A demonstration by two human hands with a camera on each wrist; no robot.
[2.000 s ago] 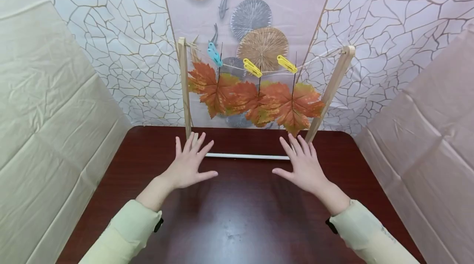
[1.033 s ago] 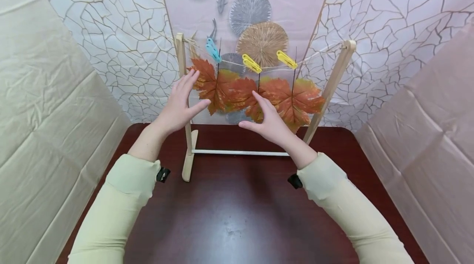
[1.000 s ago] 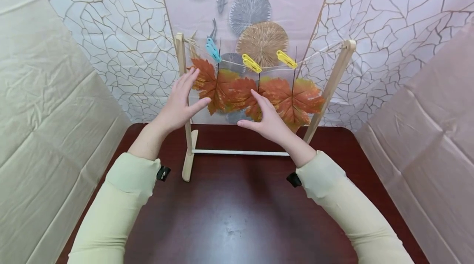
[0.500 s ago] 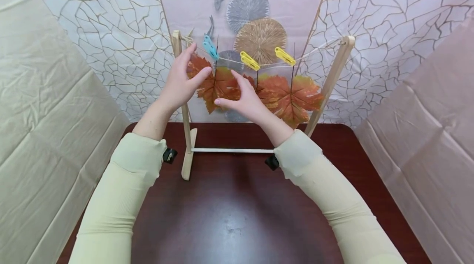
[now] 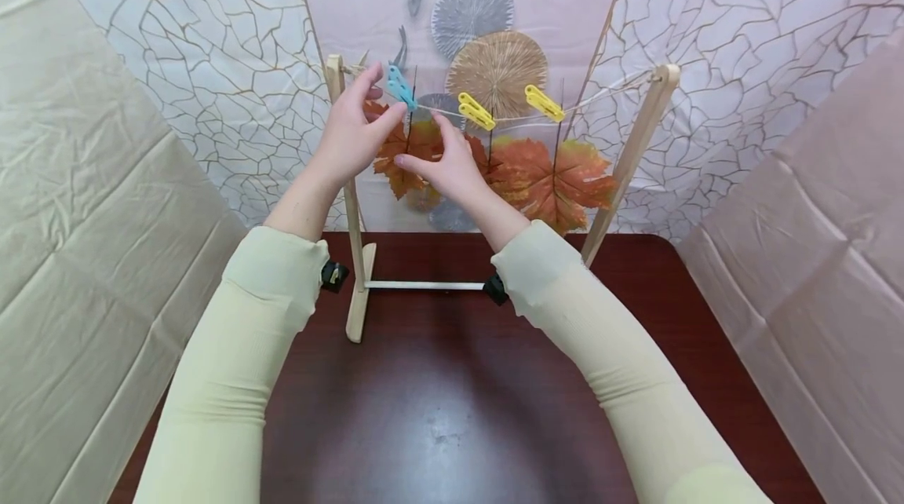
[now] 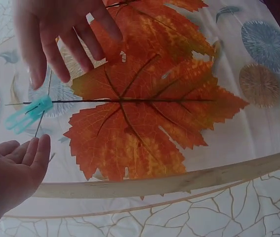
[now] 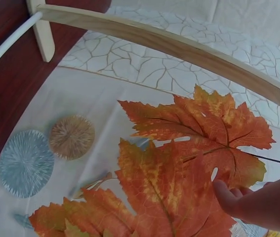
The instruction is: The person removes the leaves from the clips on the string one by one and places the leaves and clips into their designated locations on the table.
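Observation:
A blue clothespin [image 5: 400, 88] clips the stem of the left red-orange maple leaf [image 6: 144, 113] to a string. My left hand [image 5: 353, 127] is up beside this clothespin, thumb and fingers on either side of it with a gap showing in the left wrist view. My right hand [image 5: 455, 166] is in front of the leaves, just right of the same clothespin, fingers spread and holding nothing. Two yellow clothespins [image 5: 476, 111] hold the other leaves, including the right maple leaf [image 5: 554, 178]. My right hand hides part of the middle leaf.
The string runs between two wooden posts [image 5: 639, 143] of a stand with a white crossbar [image 5: 424, 285] and a wooden foot [image 5: 359, 315]. It stands on a dark red-brown table [image 5: 438, 394]. Behind hangs a patterned cloth [image 5: 565, 9]; pale cloth walls [image 5: 106, 253] flank both sides.
Both hands have risen from low before the stand to the string. The left has reached the blue clothespin; the right has moved up and left toward it. Leaves and clothespins still hang.

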